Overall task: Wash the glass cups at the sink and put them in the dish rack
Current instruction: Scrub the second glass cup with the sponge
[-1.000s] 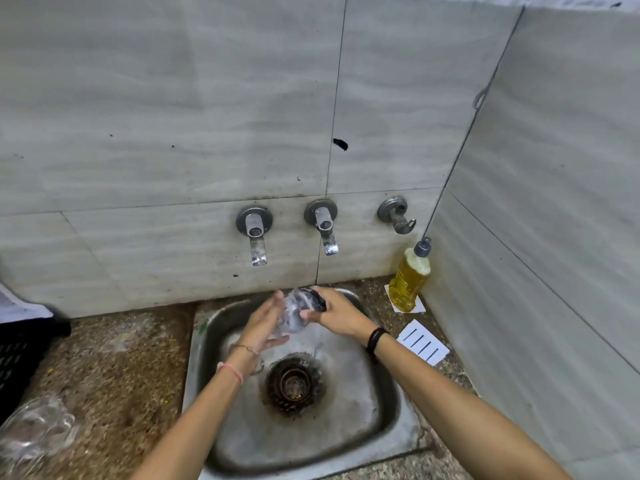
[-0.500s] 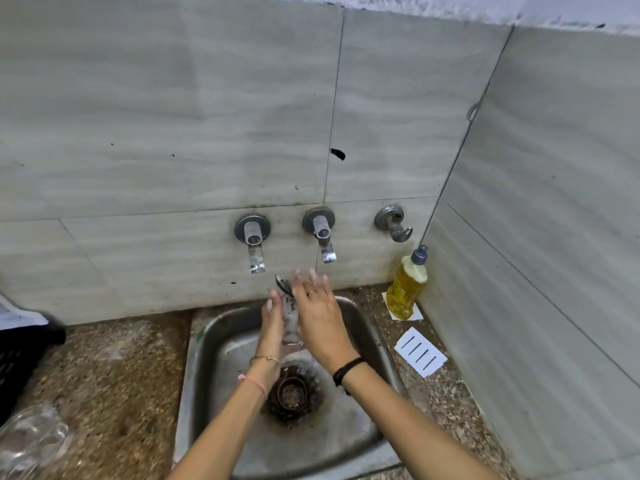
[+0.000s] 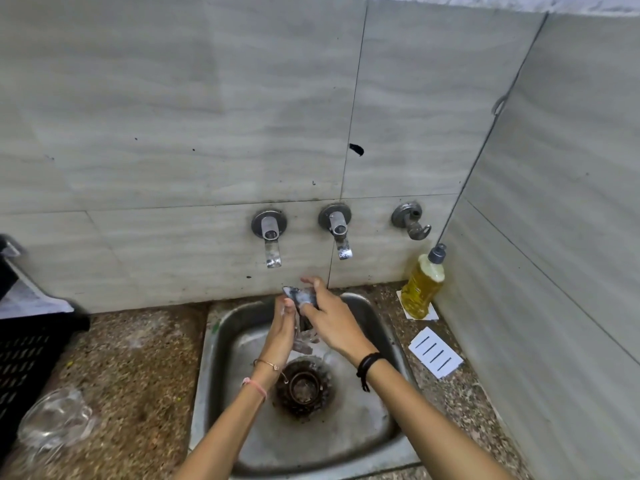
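A clear glass cup (image 3: 304, 339) is held over the steel sink (image 3: 207, 386), below the two wall taps. My left hand (image 3: 281, 332) grips the cup from its left side. My right hand (image 3: 334, 325) pinches a dark, soapy scrubber (image 3: 298, 294) against the cup's upper end; much of the cup is hidden between my hands. A second clear glass cup (image 3: 55, 422) lies on the speckled counter at the lower left. The black dish rack (image 3: 26, 351) stands at the left edge, only partly in view.
Two taps (image 3: 272, 239) (image 3: 338, 233) and a hook stick out of the tiled wall. A yellow soap bottle (image 3: 424, 285) and a white slotted soap dish (image 3: 435, 353) sit right of the sink. The drain strainer (image 3: 302, 388) is in the basin's middle. A tiled side wall closes the right.
Both hands have lifted the cup towards the taps and turned it more upright. My right hand has slid with the scrubber to the cup's upper end.
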`<state>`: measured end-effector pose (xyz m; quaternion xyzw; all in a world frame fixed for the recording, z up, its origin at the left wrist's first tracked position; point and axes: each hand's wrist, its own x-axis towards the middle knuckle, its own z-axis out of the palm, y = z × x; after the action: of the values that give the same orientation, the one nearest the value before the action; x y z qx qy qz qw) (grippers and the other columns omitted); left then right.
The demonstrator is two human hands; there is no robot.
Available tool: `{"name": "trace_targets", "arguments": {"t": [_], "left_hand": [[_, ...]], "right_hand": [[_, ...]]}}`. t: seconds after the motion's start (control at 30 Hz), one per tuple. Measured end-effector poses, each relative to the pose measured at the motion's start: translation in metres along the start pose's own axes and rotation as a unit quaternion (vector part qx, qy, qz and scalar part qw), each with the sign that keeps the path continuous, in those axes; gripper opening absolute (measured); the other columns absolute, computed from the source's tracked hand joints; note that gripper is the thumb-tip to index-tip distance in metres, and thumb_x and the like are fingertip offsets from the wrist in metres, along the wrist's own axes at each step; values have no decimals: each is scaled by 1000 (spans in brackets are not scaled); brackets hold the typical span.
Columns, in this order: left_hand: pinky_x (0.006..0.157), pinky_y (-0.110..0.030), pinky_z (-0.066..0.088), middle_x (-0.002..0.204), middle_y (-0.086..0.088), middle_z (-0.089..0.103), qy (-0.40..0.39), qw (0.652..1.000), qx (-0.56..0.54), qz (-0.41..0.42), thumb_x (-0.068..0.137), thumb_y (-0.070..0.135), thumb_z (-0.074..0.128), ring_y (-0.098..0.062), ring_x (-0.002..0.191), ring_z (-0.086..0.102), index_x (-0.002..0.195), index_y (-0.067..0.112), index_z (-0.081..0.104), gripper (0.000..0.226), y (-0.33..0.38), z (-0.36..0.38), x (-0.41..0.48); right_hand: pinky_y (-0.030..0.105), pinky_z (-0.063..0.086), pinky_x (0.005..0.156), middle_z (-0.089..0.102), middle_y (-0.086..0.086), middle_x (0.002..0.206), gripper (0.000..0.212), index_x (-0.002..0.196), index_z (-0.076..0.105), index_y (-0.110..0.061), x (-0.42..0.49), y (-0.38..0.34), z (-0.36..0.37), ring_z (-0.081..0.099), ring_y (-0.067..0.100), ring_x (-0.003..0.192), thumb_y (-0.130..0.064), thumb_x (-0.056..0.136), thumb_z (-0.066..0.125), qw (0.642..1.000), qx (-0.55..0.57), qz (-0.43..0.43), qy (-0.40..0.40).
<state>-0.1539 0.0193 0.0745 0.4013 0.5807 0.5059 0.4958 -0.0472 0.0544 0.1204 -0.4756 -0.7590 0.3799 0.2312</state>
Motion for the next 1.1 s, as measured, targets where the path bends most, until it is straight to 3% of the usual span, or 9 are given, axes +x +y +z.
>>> {"name": "trace_targets", "arguments": {"t": [0.13, 0.37, 0.6, 0.7, 0.8, 0.87, 0.93, 1.0, 1.1], "left_hand": [[47, -28, 55, 120, 14, 48, -8, 1000, 8, 16, 85, 65, 23, -7, 87, 66, 123, 43, 35, 46, 10, -2, -6], [68, -7, 48, 113, 18, 52, -11, 996, 39, 84, 62, 92, 25, 13, 97, 57, 112, 40, 42, 74, 11, 2, -5], [97, -17, 34, 132, 11, 42, 6, 998, 29, 59, 83, 61, 14, -6, 128, 36, 129, 36, 35, 56, 19, 16, -7], [66, -24, 56, 119, 3, 59, -20, 994, -106, -7, 82, 71, 11, -21, 102, 62, 120, 35, 48, 64, 22, 13, -5], [44, -26, 53, 90, -17, 69, -60, 969, -229, -69, 87, 66, 7, -22, 58, 65, 112, 13, 61, 79, 18, 5, 3], [43, -26, 52, 98, -25, 63, -58, 974, -205, -78, 86, 67, 6, -20, 51, 64, 117, 8, 59, 85, 18, 8, 4], [45, -28, 54, 119, -30, 56, -42, 990, -113, -72, 83, 68, 6, -18, 53, 66, 137, 15, 44, 85, 16, 13, 8], [46, -30, 55, 125, -39, 49, -17, 998, -46, -47, 89, 61, 6, -13, 49, 64, 145, 21, 30, 72, 14, 16, 8], [43, -28, 53, 104, -32, 62, -56, 981, -171, -71, 91, 61, 2, -16, 51, 65, 133, 17, 46, 75, 20, 12, 4]], "right_hand": [[38, 30, 112, 49, -2, 141, 48, 137, 48, -23, -2, 0, -11, 44, 16, 131, -49, 101, 28, 997, 53, 34, -46], [28, 34, 65, 54, -3, 90, 21, 96, 49, -18, 15, 4, -24, 50, 14, 78, -39, 97, 46, 991, -96, -57, -68], [37, 48, 67, 63, 4, 69, 59, 80, 53, -18, 16, -9, 2, 60, 24, 67, -70, 90, 29, 954, -252, 5, 162], [39, 50, 65, 66, 6, 81, 50, 96, 51, -26, 20, -3, 1, 59, 18, 65, -72, 77, 53, 988, 31, -29, 146], [39, 51, 84, 61, 6, 91, 50, 90, 48, -22, 24, 7, -1, 64, 19, 84, -63, 70, 67, 933, 327, -38, 144], [42, 51, 82, 61, 7, 90, 50, 89, 45, -22, 30, 5, -7, 63, 27, 83, -67, 73, 63, 961, 251, -19, 116], [41, 50, 73, 64, 8, 86, 47, 98, 44, -18, 35, 2, -8, 62, 29, 78, -63, 84, 54, 994, -72, 0, 82], [40, 47, 67, 65, 8, 83, 44, 104, 43, -13, 37, -2, -3, 61, 28, 75, -55, 92, 48, 965, -228, -11, 128], [34, 45, 67, 52, -4, 75, 43, 89, 42, -18, 32, 0, -4, 54, 13, 68, -60, 84, 53, 981, 127, -42, 137]]}}
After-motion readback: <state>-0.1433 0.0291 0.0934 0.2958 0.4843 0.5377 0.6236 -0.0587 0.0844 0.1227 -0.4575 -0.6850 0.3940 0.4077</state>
